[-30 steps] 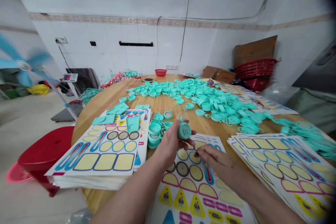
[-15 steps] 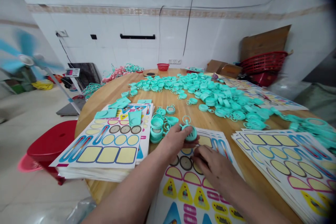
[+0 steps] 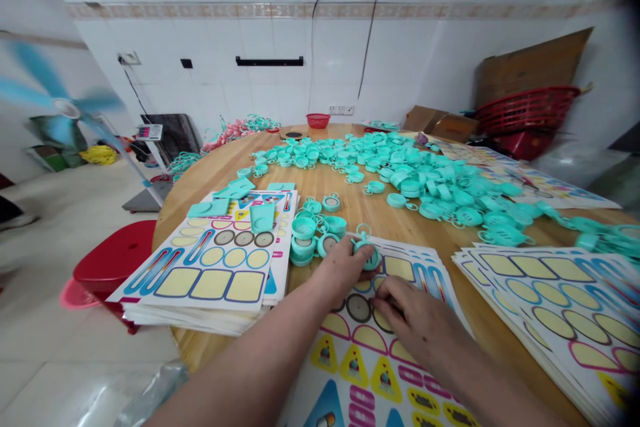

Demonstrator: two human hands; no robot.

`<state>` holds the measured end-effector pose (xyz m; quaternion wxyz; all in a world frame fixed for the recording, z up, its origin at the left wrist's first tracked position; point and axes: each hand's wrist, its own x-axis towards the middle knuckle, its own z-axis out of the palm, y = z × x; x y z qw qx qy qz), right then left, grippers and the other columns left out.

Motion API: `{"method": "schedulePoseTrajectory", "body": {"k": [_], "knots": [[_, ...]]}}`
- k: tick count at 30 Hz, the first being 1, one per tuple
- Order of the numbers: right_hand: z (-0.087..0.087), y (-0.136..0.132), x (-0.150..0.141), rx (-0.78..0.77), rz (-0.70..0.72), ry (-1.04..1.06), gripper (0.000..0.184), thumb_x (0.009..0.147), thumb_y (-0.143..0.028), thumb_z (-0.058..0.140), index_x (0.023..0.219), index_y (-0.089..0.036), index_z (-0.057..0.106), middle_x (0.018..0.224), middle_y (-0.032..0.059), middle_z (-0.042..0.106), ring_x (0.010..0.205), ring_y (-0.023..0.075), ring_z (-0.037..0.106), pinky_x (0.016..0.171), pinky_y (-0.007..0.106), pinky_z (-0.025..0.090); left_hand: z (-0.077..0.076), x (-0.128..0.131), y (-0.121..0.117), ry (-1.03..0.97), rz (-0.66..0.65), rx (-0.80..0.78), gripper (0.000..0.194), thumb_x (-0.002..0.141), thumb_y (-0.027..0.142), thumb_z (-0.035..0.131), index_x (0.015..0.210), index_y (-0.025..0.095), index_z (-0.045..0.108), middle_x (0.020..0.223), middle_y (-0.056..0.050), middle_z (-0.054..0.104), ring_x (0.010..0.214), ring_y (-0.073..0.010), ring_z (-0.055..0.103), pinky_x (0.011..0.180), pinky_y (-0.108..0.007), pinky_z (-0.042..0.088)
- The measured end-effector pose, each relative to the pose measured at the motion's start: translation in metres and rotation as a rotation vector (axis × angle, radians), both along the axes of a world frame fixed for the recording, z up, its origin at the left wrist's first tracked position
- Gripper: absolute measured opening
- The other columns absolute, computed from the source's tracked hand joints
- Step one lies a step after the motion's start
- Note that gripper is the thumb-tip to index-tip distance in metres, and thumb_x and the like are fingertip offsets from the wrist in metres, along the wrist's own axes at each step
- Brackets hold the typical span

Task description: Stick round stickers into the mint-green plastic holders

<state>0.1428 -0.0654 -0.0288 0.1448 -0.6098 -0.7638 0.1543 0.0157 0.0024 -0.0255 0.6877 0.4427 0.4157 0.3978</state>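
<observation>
Lowering the case [image 3: 367, 255] towards the sheet's [image 3: 369, 335] far edge, at the table's [image 3: 320, 177] near side, clamping it in the left hand [image 3: 344, 268], and bringing the right hand [image 3: 423, 320] beside the dial [image 3: 359, 307], too hidden to tell whether pinching anything.

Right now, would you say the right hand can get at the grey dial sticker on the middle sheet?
Probably yes: the right hand has its fingertips just beside the grey dial sticker, which lies uncovered, and the left hand, holding a round teal case, is beyond it.
</observation>
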Motion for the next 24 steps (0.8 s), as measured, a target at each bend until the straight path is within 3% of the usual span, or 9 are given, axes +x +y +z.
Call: {"method": "schedulePoseTrajectory", "body": {"k": [7, 16, 20, 24], "knots": [[0.0015, 0.0001, -0.0014, -0.107, -0.043, 0.011, 0.011, 0.084, -0.024, 0.043, 0.075, -0.023, 0.048, 0.076, 0.0005, 0.061, 0.067, 0.0178, 0.056, 0.053, 0.025, 0.031, -0.0003, 0.0015, -0.0015, 0.021, 0.007, -0.026, 0.009, 0.080, 0.024, 0.055, 0.082, 0.019, 0.047, 0.079, -0.003, 0.058, 0.077, -0.0180, 0.060, 0.076, -0.036, 0.050], [0.0000, -0.0014, -0.0055, -0.076, -0.047, -0.063, 0.011, 0.084, -0.025, 0.039, 0.077, -0.022, 0.047, 0.079, 0.0026, 0.061, 0.065, 0.0186, 0.055, 0.052, 0.026, 0.028, 0.0021, 0.0024, -0.0030, 0.077, 0.016, 0.022, 0.009, 0.080, 0.025, 0.054, 0.082, 0.018, 0.049, 0.078, -0.005, 0.059, 0.077, -0.0196, 0.060, 0.071, -0.034, 0.051], [-0.0021, 0.0029, -0.0043, -0.140, -0.140, 0.074, 0.013, 0.080, -0.033, 0.048, 0.072, -0.023, 0.049, 0.070, 0.0001, 0.062, 0.062, 0.0182, 0.055, 0.051, 0.026, 0.030, 0.0013, 0.0034, -0.0031, 0.056, 0.020, 0.022, 0.009, 0.080, 0.024, 0.054, 0.082, 0.018, 0.048, 0.077, -0.004, 0.058, 0.076, -0.0191, 0.060, 0.071, -0.034, 0.051], [0.0018, 0.0023, -0.0043, -0.205, -0.176, 0.402, 0.017, 0.075, -0.035, 0.055, 0.066, -0.023, 0.047, 0.061, -0.0024, 0.055, 0.058, 0.0149, 0.052, 0.051, 0.025, 0.034, 0.0011, 0.0033, -0.0023, 0.010, 0.032, -0.021, 0.008, 0.080, 0.024, 0.054, 0.081, 0.018, 0.048, 0.074, -0.003, 0.058, 0.076, -0.0185, 0.060, 0.073, -0.034, 0.051]]}}
